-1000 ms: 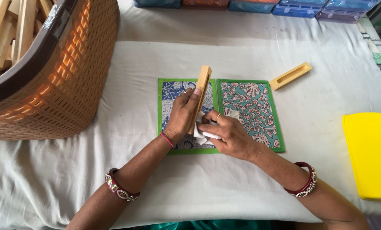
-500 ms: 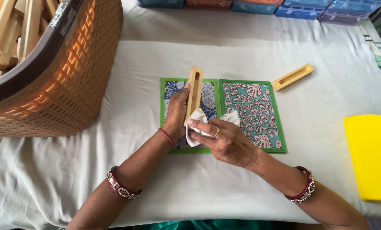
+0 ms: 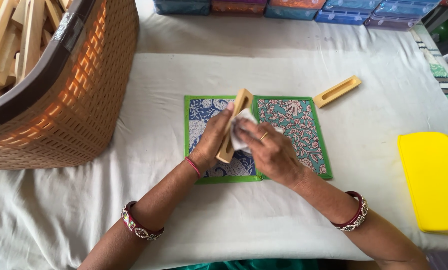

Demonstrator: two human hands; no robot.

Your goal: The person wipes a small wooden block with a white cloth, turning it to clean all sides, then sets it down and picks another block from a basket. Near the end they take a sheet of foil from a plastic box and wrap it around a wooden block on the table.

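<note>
— Head view: what is sitting at nine o'clock?

— An orange basket (image 3: 79, 100) is holding wooden pieces. At centre, the left hand (image 3: 211, 137) is clamping its grip on a slotted wooden block (image 3: 234, 125), tilted over the patterned mat (image 3: 294, 120).

— And rightward?

— The right hand (image 3: 269, 150) is pinching a white cloth (image 3: 244, 131) against the block; a second block (image 3: 336, 91) is lying at two o'clock, well apart.

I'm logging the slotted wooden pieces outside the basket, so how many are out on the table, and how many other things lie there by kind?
Slotted wooden pieces: 2, one held in the left hand, one lying on the cloth
White wiping cloth under the right hand: 1
Patterned mat: 1
Woven basket: 1
Yellow box: 1
Total: 6
</note>
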